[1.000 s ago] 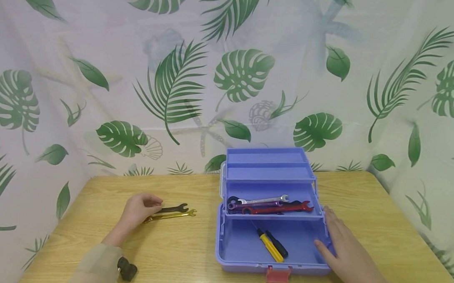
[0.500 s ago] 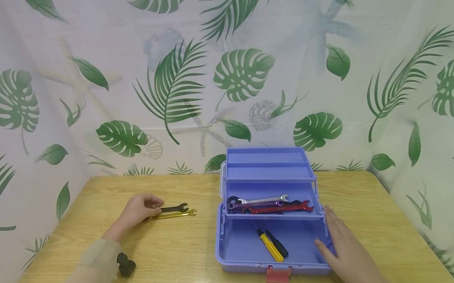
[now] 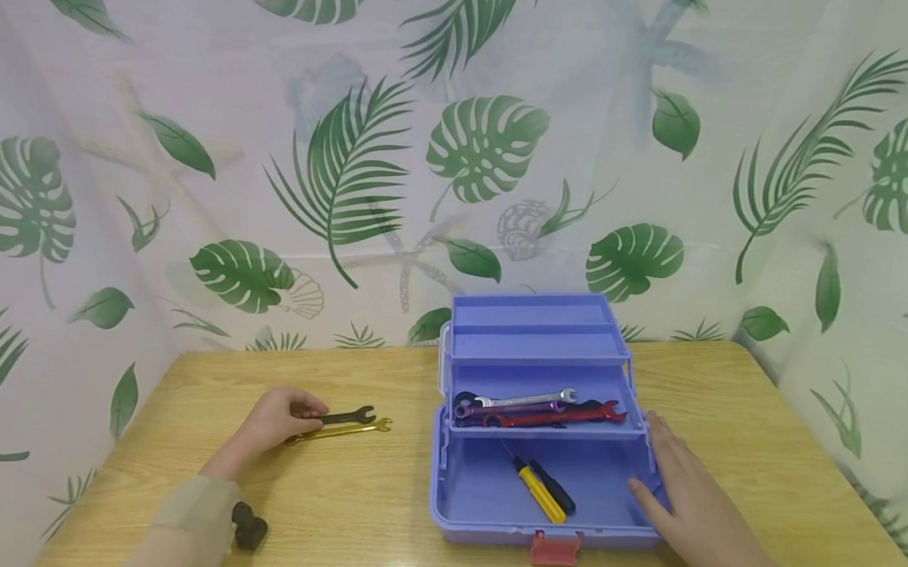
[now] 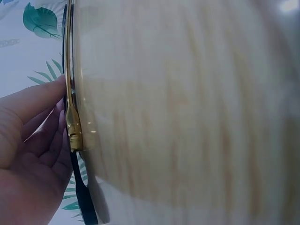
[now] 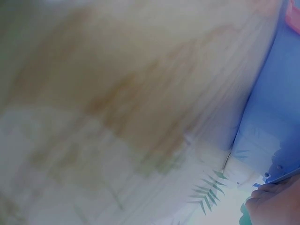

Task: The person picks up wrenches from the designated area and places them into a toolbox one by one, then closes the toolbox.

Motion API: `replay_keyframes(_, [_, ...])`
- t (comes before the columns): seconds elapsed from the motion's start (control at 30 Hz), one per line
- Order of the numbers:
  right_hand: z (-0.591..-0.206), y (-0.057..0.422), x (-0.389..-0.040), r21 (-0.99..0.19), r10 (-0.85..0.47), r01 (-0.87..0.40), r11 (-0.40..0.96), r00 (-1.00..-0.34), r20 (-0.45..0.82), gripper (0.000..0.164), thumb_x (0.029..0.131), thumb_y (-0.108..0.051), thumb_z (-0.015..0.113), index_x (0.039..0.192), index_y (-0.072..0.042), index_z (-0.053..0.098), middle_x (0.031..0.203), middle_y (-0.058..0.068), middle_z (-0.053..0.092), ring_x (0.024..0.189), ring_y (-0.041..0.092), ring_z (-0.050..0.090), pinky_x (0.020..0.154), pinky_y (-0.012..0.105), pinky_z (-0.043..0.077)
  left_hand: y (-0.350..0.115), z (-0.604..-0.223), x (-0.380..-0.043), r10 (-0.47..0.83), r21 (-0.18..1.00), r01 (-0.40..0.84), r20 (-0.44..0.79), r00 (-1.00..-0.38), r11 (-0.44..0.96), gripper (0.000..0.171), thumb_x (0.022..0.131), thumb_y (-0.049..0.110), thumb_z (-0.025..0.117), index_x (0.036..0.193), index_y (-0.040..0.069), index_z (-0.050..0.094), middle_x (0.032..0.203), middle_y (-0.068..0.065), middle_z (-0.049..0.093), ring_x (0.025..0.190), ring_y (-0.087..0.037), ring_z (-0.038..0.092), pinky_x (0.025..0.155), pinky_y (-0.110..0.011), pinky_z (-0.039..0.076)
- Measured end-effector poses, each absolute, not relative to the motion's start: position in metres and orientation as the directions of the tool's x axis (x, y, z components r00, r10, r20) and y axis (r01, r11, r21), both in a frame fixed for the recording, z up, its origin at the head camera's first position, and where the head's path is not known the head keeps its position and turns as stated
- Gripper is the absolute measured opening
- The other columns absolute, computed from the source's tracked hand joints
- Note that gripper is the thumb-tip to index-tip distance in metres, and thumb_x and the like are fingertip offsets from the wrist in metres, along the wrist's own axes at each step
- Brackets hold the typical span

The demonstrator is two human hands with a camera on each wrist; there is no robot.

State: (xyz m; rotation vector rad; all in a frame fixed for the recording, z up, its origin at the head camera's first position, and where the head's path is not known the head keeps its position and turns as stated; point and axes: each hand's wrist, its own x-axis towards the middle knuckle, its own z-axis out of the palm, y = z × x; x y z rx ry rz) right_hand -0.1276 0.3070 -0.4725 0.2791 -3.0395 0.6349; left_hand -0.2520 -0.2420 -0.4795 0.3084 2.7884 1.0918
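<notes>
In the head view my left hand (image 3: 280, 419) is on the table's left part, thumb and fingertips pinching a black open-end wrench (image 3: 350, 416). A gold wrench (image 3: 347, 431) lies just in front of it, nearly parallel; the left wrist view shows the gold wrench (image 4: 70, 101) close to the thumb. The far ends of both are partly hidden by my hand. My right hand (image 3: 694, 500) rests with extended fingers against the right side of an opened blue toolbox (image 3: 550, 539); in the right wrist view only part of that hand (image 5: 276, 206) shows beside the box.
The toolbox's middle tray holds silver (image 3: 528, 399), purple and red wrenches (image 3: 558, 416). In its bottom lie a yellow-handled screwdriver (image 3: 543, 493) and a black-handled one (image 3: 554, 487). A red latch (image 3: 554, 550) hangs at the front. Leaf-patterned cloth (image 3: 382, 189) stands behind the wooden table (image 3: 363, 514).
Almost nothing differs. My left forearm has shifted slightly to the left, while its fingers stay at the black wrench. My right hand has kept its place on the toolbox.
</notes>
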Motion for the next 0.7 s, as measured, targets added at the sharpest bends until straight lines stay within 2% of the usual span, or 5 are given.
replay_keyframes(0.13, [-0.4722, 0.3071, -0.1283, -0.395, -0.169, -0.18, 0.901, -0.984, 0.064, 0.091, 0.105, -0.039, 0.064, 0.166, 0.007, 0.016, 0.17, 0.034, 0.025, 0.151, 0.059, 0.033, 0.117, 0.075, 0.034, -0.2418, -0.481, -0.2536, 0.259, 0.66, 0.182, -0.019, -0.966, 0.729, 0.012, 0.09, 0.002, 0.082, 0.101, -0.002, 0.081, 0.1, -0.017, 0.08, 0.086, -0.016, 0.071, 0.076, -0.024, 0.058])
replay_keyframes(0.5, [-0.4722, 0.3066, -0.1289, -0.388, -0.173, -0.184, 0.903, -0.983, 0.064, 0.09, 0.105, -0.039, 0.064, 0.165, 0.009, 0.018, 0.169, 0.034, 0.027, 0.151, 0.059, 0.034, 0.117, 0.075, 0.035, -0.2424, -0.4868, -0.2551, 0.262, 0.656, 0.18, -0.028, -0.965, 0.733, 0.009, 0.092, 0.002, 0.08, 0.101, -0.001, 0.08, 0.1, -0.015, 0.079, 0.088, -0.017, 0.071, 0.078, -0.027, 0.058])
replay_keyframes(0.7, [-0.472, 0.3068, -0.1294, -0.379, -0.172, -0.178, 0.908, -0.984, 0.05, 0.09, 0.106, -0.041, 0.063, 0.165, 0.01, 0.018, 0.169, 0.035, 0.026, 0.15, 0.059, 0.033, 0.118, 0.075, 0.034, -0.2387, -0.4826, -0.252, 0.256, 0.655, 0.159, -0.055, -0.965, 0.739, 0.008, 0.095, 0.002, 0.076, 0.102, -0.003, 0.076, 0.099, -0.014, 0.077, 0.088, -0.018, 0.068, 0.081, -0.034, 0.057])
